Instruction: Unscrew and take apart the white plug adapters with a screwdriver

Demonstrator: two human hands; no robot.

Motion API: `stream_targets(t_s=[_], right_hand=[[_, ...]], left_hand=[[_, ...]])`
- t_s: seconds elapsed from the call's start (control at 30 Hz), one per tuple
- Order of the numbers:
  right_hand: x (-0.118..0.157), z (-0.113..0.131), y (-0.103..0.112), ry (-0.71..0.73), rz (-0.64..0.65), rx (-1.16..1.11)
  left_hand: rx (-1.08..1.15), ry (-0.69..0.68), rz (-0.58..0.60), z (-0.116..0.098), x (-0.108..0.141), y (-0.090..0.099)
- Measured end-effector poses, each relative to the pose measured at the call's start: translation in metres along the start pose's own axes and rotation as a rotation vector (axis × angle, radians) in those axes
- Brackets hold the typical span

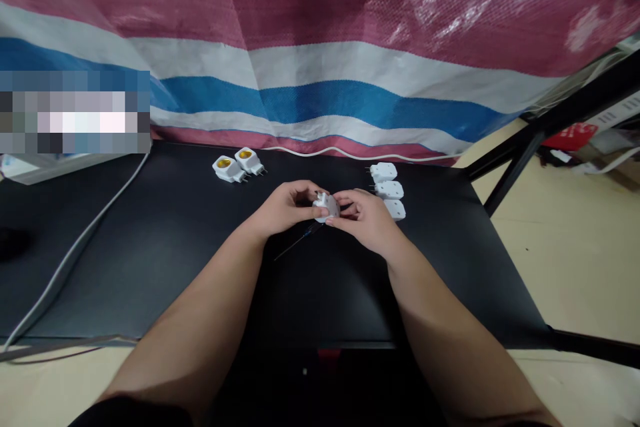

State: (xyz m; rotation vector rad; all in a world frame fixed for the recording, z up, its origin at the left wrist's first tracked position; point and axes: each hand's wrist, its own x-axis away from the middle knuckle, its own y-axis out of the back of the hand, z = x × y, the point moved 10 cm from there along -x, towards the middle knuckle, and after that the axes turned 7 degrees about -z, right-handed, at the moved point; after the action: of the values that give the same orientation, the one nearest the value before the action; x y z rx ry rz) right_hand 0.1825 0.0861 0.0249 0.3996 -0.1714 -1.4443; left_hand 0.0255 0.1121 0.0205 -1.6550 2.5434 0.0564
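Observation:
A small white plug-in piece (327, 208) is held between both hands above the middle of the black table. My left hand (293, 207) grips its left side with thumb and fingers. From the right, my right hand (364, 217) pinches its other side. Just below the hands lies a thin dark tool (295, 248) with a blue part. Three white pieces with holes (389, 190) form a column right of my right hand, the lowest partly hidden by it. White plugs with yellow domes (229, 169) sit at the back left, prongs pointing right.
A white cable (77, 240) runs down the table's left side, near a dark object (13, 242) at the left edge. Another white cable (333, 149) follows the back edge, before a striped sheet (310, 103). Black metal bars (520, 167) stand at the right.

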Motion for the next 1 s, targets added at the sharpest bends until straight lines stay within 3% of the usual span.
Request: stream_targets(t_s=[0.27, 1.0], right_hand=[[0.001, -0.010, -0.004, -0.064, 0.043, -0.054], [0.001, -0.011, -0.005, -0.052, 0.083, -0.098]], left_hand=[[0.009, 0.044, 0.003, -0.001, 0.001, 0.002], [0.040, 0.038, 0.006, 0.000, 0.001, 0.004]])
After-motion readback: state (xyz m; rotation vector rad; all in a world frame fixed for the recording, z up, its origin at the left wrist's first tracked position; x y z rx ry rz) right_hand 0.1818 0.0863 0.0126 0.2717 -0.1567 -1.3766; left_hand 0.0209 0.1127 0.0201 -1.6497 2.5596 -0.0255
